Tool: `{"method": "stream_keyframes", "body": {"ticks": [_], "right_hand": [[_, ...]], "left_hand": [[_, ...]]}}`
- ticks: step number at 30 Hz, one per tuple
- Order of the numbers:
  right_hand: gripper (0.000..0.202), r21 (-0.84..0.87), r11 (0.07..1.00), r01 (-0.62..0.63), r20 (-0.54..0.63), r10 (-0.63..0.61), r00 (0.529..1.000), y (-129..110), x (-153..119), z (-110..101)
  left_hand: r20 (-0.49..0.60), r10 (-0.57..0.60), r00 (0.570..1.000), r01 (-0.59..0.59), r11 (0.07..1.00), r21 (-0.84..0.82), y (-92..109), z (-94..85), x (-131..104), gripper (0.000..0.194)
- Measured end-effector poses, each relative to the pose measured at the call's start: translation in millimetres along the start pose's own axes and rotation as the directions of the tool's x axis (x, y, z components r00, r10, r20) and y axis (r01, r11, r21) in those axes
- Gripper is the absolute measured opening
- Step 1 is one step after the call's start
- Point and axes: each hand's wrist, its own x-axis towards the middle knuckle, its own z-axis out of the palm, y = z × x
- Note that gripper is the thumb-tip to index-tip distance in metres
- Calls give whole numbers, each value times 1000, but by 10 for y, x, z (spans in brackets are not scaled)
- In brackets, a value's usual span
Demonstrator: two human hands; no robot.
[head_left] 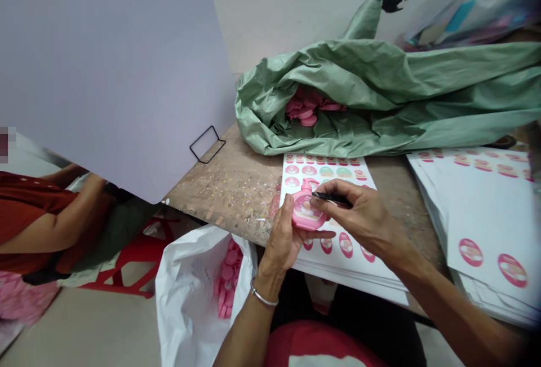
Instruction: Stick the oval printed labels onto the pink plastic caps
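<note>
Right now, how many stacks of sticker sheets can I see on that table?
2: one stack lies beneath the left hand and right hand; the other stack lies to the right. More could be hidden under the green bag.

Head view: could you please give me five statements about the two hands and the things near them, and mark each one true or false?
1. The left hand holds a pink bottle-shaped piece. True.
2. The right hand holds nothing. False: it holds a dark slim tool, whose tip is at the front of the piece.
3. Pink pieces show in the opening of the green bag. True.
4. The pieces that show inside the white bag are green. False: they are pink.
5. A sheet with printed labels lies on the table, beneath the hands. True.
</note>
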Motion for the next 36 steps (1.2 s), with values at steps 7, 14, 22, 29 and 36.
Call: {"method": "stream_keyframes", "body": {"ticks": [7,14,22,29,36], "right_hand": [[34,201,972,-117,30,113,993,17,8,66],[39,284,939,-192,71,179,981,-12,2,68],[37,315,932,-179,15,184,983,-15,-44,79],[35,234,965,-115,-58,132,990,6,-96,98],[35,103,992,-72,-100,83,992,-66,-136,76]], "left_hand": [[-31,4,1000,-6,998,-60,-37,-28,18,54],[-46,-16,999,14,999,-44,-21,-43,23,55],[-27,-24,999,24,1000,-12,-30,-28,20,56],[-52,-32,998,29,998,-49,-6,-14,23,60],[-72,-38,997,33,997,-68,-3,3,27,59]]}}
